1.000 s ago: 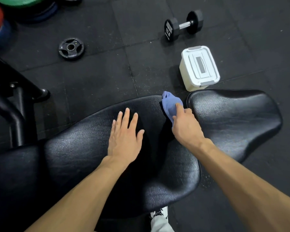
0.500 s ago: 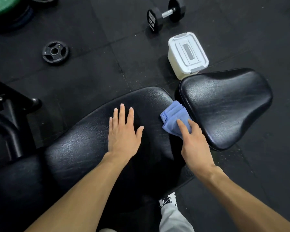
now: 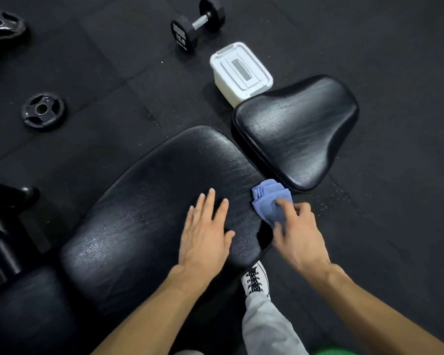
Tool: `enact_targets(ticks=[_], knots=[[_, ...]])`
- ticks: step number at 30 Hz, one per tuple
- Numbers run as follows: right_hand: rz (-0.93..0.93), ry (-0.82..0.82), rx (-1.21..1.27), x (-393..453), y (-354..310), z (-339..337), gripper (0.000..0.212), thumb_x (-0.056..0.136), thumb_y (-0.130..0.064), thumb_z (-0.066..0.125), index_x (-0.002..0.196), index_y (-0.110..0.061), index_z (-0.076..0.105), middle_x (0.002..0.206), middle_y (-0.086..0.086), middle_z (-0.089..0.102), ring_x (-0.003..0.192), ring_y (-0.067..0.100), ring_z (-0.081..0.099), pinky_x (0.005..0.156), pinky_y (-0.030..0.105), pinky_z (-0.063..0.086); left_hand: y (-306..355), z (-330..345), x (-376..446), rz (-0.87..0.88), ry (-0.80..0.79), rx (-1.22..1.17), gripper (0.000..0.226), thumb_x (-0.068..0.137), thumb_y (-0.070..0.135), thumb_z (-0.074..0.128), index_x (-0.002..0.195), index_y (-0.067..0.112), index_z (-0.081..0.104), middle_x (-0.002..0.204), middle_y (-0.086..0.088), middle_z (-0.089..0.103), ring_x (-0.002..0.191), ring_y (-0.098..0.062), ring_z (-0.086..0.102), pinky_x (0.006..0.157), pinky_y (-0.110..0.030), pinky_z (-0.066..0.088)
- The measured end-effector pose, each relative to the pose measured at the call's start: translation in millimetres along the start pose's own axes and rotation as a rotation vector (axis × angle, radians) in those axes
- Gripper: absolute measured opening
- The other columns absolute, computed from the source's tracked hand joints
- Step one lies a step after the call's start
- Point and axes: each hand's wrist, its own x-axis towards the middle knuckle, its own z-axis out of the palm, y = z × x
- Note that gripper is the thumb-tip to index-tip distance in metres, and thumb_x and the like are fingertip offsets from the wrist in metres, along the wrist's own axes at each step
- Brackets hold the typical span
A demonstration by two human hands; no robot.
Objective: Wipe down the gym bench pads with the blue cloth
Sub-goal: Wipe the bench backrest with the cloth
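The long black back pad (image 3: 151, 201) of the bench runs from lower left to the middle of the view. The smaller black seat pad (image 3: 297, 129) sits just beyond its right end, with a narrow gap between them. My left hand (image 3: 205, 234) lies flat on the back pad with fingers spread. My right hand (image 3: 297, 234) grips the bunched blue cloth (image 3: 269, 201) at the near right corner of the back pad, beside the gap. The right hand is blurred.
A white lidded box (image 3: 241, 73) stands on the rubber floor behind the seat pad. A black dumbbell (image 3: 198, 24) lies beyond it. Two weight plates (image 3: 42, 111) lie at the left. The bench frame (image 3: 3, 226) rises at far left. My shoe (image 3: 254, 280) is below the pad.
My right hand has dragged the blue cloth along the gap from the far edge of the back pad toward its near right corner. My left hand has stayed flat on the pad.
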Motion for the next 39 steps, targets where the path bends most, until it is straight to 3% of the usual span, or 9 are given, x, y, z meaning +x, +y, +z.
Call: enact_targets(ticks=[3, 6, 8, 13, 16, 24, 32, 36, 39], knots=[[0.130, 0.013, 0.299, 12.6, -0.7, -0.1, 0.050, 0.099, -0.045, 0.054, 0.146, -0.040, 0.039, 0.123, 0.005, 0.036, 0.108, 0.030, 0.051, 0.094, 0.034, 0.044, 7.5, 14.9, -8.3, 0.045, -0.055, 0.053, 0.074, 0.103, 0.045, 0.048, 0.163, 0.029, 0.008, 0.171, -0.003, -0.016, 0.158, -0.023, -0.013, 0.129, -0.043, 0.003], [0.193, -0.003, 0.459, 30.1, -5.9, 15.8, 0.056, 0.102, -0.052, 0.035, 0.156, -0.043, 0.028, 0.150, 0.005, 0.038, 0.127, 0.022, 0.049, 0.111, 0.037, 0.041, 4.1, 25.3, -10.0, 0.055, -0.037, 0.059, 0.076, 0.102, 0.045, 0.051, 0.163, 0.029, 0.009, 0.171, -0.004, -0.015, 0.158, -0.023, -0.013, 0.129, -0.044, 0.002], [0.210, 0.073, 0.504, 28.8, -7.2, 31.0, 0.056, 0.102, -0.048, 0.029, 0.157, -0.039, 0.030, 0.153, 0.004, 0.045, 0.129, 0.021, 0.052, 0.108, 0.037, 0.043, 0.4, 28.5, -10.6, 0.071, -0.018, 0.045, 0.075, 0.101, 0.045, 0.052, 0.163, 0.029, 0.011, 0.172, -0.005, -0.011, 0.158, -0.024, -0.011, 0.129, -0.044, 0.004], [0.416, 0.240, 0.721, 15.6, -22.7, 42.4, 0.045, 0.108, -0.028, 0.032, 0.152, -0.024, 0.040, 0.145, 0.007, 0.053, 0.119, 0.015, 0.053, 0.091, 0.008, 0.038, -4.3, 32.7, -12.0, 0.094, 0.006, 0.025, 0.074, 0.101, 0.045, 0.053, 0.163, 0.027, 0.015, 0.172, -0.006, -0.007, 0.159, -0.025, -0.007, 0.129, -0.045, 0.008], [0.546, 0.263, 0.830, 6.4, -28.3, 44.5, 0.050, 0.108, -0.031, 0.032, 0.157, -0.024, 0.035, 0.152, 0.006, 0.050, 0.136, 0.021, 0.050, 0.105, 0.026, 0.036, -4.2, 31.7, -12.1, 0.090, 0.004, 0.006, 0.074, 0.102, 0.044, 0.053, 0.163, 0.027, 0.015, 0.172, -0.006, -0.007, 0.159, -0.025, -0.008, 0.129, -0.045, 0.006], [0.939, 0.176, 1.235, -52.7, -54.9, 76.9, 0.052, 0.112, -0.039, 0.025, 0.161, -0.024, 0.026, 0.166, 0.003, 0.034, 0.151, 0.023, 0.034, 0.120, 0.037, 0.028, -3.9, 28.2, -11.5, 0.095, -0.016, 0.009, 0.073, 0.103, 0.043, 0.049, 0.163, 0.027, 0.011, 0.172, -0.005, -0.013, 0.158, -0.024, -0.011, 0.129, -0.043, 0.002], [1.028, -0.053, 1.537, -101.5, -85.3, 89.8, 0.047, 0.112, -0.039, 0.029, 0.154, -0.022, 0.041, 0.144, 0.012, 0.060, 0.130, 0.031, 0.060, 0.115, 0.054, 0.044, -20.8, 34.8, -59.7, 0.049, 0.062, -0.277, 0.054, 0.104, 0.029, 0.054, 0.155, 0.020, 0.040, 0.172, -0.001, 0.013, 0.158, -0.015, 0.006, 0.129, -0.036, 0.014], [1.010, -0.202, 1.528, -95.5, -65.6, 89.7, 0.044, 0.112, -0.036, 0.029, 0.144, -0.015, 0.051, 0.128, 0.016, 0.071, 0.112, 0.032, 0.072, 0.091, 0.052, 0.059, -24.8, 48.1, -116.0, -0.196, 0.201, -0.550, 0.033, 0.098, 0.024, 0.064, 0.131, 0.023, 0.064, 0.135, 0.012, 0.057, 0.126, -0.006, 0.053, 0.107, -0.025, 0.045], [0.985, -0.372, 1.408, -87.6, -48.5, 78.9, 0.041, 0.111, -0.032, 0.033, 0.139, -0.011, 0.054, 0.129, 0.017, 0.069, 0.118, 0.033, 0.067, 0.095, 0.054, 0.054, -9.1, 60.2, -140.1, -0.545, 0.143, -0.872, 0.006, 0.095, 0.022, 0.068, 0.098, 0.026, 0.071, 0.089, 0.011, 0.072, 0.082, -0.002, 0.067, 0.076, -0.020, 0.053]])
